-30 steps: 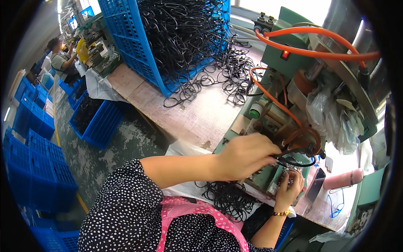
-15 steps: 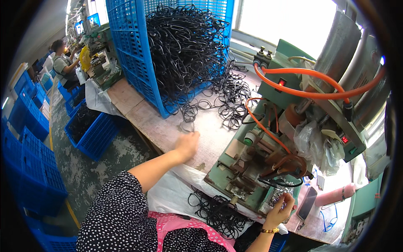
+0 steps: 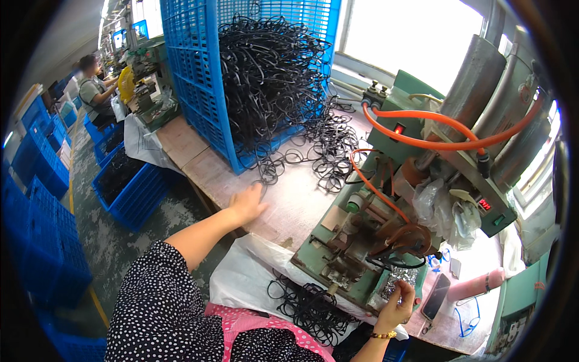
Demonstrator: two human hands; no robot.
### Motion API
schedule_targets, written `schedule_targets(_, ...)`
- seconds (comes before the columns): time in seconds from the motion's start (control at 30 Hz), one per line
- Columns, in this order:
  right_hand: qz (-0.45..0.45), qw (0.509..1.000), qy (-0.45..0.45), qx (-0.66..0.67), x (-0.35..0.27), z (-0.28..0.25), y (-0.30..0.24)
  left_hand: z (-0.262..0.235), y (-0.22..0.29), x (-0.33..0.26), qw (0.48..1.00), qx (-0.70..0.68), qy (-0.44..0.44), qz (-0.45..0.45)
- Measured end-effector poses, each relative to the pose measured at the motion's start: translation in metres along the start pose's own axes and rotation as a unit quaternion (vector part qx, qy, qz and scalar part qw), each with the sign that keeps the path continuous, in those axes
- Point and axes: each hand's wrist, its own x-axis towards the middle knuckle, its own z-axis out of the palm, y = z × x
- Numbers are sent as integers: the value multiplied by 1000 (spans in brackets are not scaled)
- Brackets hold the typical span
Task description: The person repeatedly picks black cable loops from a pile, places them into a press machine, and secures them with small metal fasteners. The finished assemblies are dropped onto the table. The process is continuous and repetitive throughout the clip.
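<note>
Picking single cords [image 3: 271,84] should avoid tangles; my left hand [image 3: 245,205] has its grip apart; from here, I can't tell the right hand's [image 3: 397,306].

Left hand [image 3: 247,204], fingers parted, by near edge of worktop [image 3: 286,211]; right hand [image 3: 395,306], fingers curled, at small metal parts [image 3: 400,276]; blue crate [image 3: 194,78], black cords [image 3: 271,78] heaped inside, toward far edge.

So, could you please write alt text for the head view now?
A person's open left hand is over a workbench, near black cords spilled from a blue crate; the right hand is by small shiny parts at a green machine.
</note>
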Motion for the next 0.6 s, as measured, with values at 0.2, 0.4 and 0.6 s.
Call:
schedule_targets(0.2, -29, 999, -8, 15, -1, -2, 1, 2, -16, 21, 996, 30, -53, 58)
schedule_targets(0.4, -24, 998, -2, 59, -3, 1, 9, 2, 3, 53, 992, -123, 25, 34)
schedule_targets(0.6, -41, 999, 1, 10, -3, -2, 9, -2, 14, 78, 952, -299, -53, -49)
